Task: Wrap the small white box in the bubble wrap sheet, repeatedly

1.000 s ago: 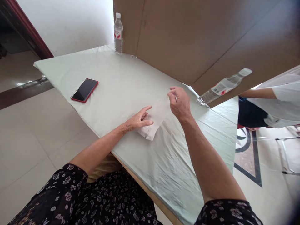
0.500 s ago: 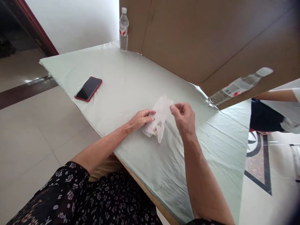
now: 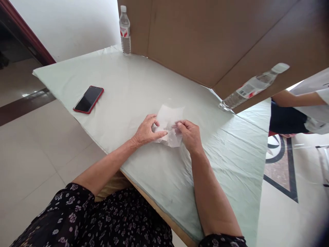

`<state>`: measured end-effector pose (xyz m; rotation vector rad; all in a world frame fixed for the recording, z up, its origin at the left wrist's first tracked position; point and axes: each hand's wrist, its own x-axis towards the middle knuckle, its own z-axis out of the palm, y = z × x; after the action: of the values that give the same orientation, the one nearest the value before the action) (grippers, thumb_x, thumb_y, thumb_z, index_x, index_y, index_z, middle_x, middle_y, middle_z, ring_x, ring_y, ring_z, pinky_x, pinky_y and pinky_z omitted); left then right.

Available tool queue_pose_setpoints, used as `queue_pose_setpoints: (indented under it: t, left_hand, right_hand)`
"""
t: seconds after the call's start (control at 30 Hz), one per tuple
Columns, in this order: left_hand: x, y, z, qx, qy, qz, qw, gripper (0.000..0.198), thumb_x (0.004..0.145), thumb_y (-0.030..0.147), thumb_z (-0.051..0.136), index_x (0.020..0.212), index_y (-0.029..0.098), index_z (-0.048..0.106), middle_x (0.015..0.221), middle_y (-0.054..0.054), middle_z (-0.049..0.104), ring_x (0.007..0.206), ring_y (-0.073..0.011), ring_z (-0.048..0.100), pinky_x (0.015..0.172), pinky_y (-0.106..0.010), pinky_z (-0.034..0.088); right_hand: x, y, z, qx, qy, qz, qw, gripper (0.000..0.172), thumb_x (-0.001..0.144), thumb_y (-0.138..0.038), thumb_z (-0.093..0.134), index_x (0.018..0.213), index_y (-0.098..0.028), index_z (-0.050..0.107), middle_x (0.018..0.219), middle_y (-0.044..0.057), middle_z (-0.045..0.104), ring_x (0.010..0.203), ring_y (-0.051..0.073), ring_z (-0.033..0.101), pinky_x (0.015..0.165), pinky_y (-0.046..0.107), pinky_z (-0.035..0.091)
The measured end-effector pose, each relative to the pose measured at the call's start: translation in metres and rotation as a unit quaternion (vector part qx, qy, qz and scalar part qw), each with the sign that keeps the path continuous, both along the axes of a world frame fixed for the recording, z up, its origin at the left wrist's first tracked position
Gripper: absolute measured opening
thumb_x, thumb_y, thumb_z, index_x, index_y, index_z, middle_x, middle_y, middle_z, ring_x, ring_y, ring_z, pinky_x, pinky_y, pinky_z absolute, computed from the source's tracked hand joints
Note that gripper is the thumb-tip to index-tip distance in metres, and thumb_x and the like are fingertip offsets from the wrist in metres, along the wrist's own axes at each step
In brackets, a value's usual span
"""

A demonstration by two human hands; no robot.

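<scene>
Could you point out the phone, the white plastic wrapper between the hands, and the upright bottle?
Phone (image 3: 88,98): head view, on its dark screen.
White plastic wrapper (image 3: 168,124): head view, near the middle of its crumpled surface.
Upright bottle (image 3: 124,32): head view, on its label.

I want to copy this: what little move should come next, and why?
Perhaps the right hand should gently pull the crumpled, translucent white, thin plastic-looking sheet outward to flatten it: that hand seems to pinch the sheet's right side, the left hand curves at the left side, and folds show between them.
</scene>
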<state>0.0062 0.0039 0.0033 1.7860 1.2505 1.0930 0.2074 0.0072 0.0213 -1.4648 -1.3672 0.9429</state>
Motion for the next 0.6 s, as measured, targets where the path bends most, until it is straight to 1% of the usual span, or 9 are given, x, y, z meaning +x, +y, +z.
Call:
queue_pose_setpoints:
  t: [0.07,0.1,0.2,0.27,0.33,0.43,0.53,0.6]
  left_hand:
    - [0.001,0.001,-0.002,0.002,0.029,0.024,0.999,0.031,0.068,0.033,0.078,0.089,0.018,0.06,0.131,-0.017,0.058,0.13,-0.0287,0.052,0.104,-0.041,0.045]
    - [0.001,0.001,-0.002,0.0,0.039,0.033,0.999,0.026,0.069,0.029,0.075,0.088,0.018,0.061,0.128,-0.016,0.06,0.128,-0.0277,0.054,0.104,-0.041,0.045]
    - [-0.001,0.004,-0.003,-0.009,0.046,0.042,0.998,0.004,0.075,0.02,0.063,0.075,0.019,0.06,0.119,-0.012,0.066,0.118,-0.024,0.061,0.102,-0.04,0.047]
    - [-0.006,0.006,-0.002,-0.011,0.045,0.068,0.997,0.008,0.078,0.018,0.058,0.07,0.019,0.058,0.114,-0.01,0.069,0.111,-0.0225,0.063,0.1,-0.04,0.049]
    - [-0.012,0.008,0.0,0.006,0.065,0.126,0.99,0.011,0.079,0.017,0.057,0.068,0.02,0.057,0.111,-0.009,0.07,0.109,-0.0229,0.063,0.1,-0.042,0.048]
    - [-0.021,0.012,-0.001,0.02,0.141,0.21,0.967,0.014,0.075,0.014,0.061,0.064,0.02,0.054,0.108,-0.009,0.07,0.11,-0.0275,0.059,0.103,-0.047,0.044]
    - [-0.027,0.017,-0.008,0.009,0.198,0.242,0.95,0.013,0.07,0.014,0.064,0.063,0.021,0.055,0.103,-0.01,0.069,0.108,-0.0321,0.057,0.098,-0.052,0.045]
    - [-0.028,0.019,-0.011,0.022,0.201,0.25,0.947,0.01,0.069,0.013,0.064,0.073,0.022,0.06,0.101,-0.01,0.068,0.106,-0.0324,0.056,0.095,-0.053,0.046]
  right_hand:
    - [-0.002,0.0,-0.006,0.0,0.067,-0.002,0.998,0.024,0.077,-0.041,0.06,0.079,-0.019,0.068,0.074,0.003,0.072,0.066,0.016,0.063,0.068,0.031,0.052]
    - [-0.003,0.0,-0.008,0.003,0.086,-0.011,0.996,0.023,0.076,-0.041,0.061,0.079,-0.019,0.068,0.073,0.002,0.071,0.065,0.016,0.062,0.068,0.031,0.052]
    - [-0.002,0.003,-0.016,0.011,0.098,-0.047,0.994,0.023,0.075,-0.041,0.061,0.079,-0.019,0.068,0.068,0.0,0.068,0.061,0.015,0.06,0.066,0.031,0.052]
    - [0.001,0.004,-0.02,0.018,0.08,-0.069,0.994,0.023,0.074,-0.04,0.062,0.08,-0.019,0.067,0.064,-0.001,0.066,0.059,0.015,0.059,0.063,0.031,0.051]
    - [0.007,0.005,-0.024,0.023,0.061,-0.086,0.994,0.022,0.073,-0.039,0.062,0.081,-0.019,0.066,0.061,-0.002,0.064,0.056,0.014,0.056,0.061,0.03,0.049]
    - [0.016,0.006,-0.027,0.017,0.039,-0.1,0.994,0.025,0.073,-0.038,0.062,0.089,-0.019,0.063,0.06,-0.003,0.062,0.053,0.014,0.054,0.06,0.031,0.048]
    - [0.023,0.008,-0.027,0.024,-0.035,-0.117,0.992,0.032,0.073,-0.037,0.061,0.1,-0.018,0.06,0.062,-0.003,0.062,0.055,0.015,0.056,0.064,0.033,0.049]
    - [0.026,0.008,-0.024,0.045,-0.091,-0.143,0.985,0.034,0.073,-0.033,0.061,0.103,-0.018,0.061,0.074,-0.001,0.066,0.059,0.015,0.057,0.068,0.035,0.05]
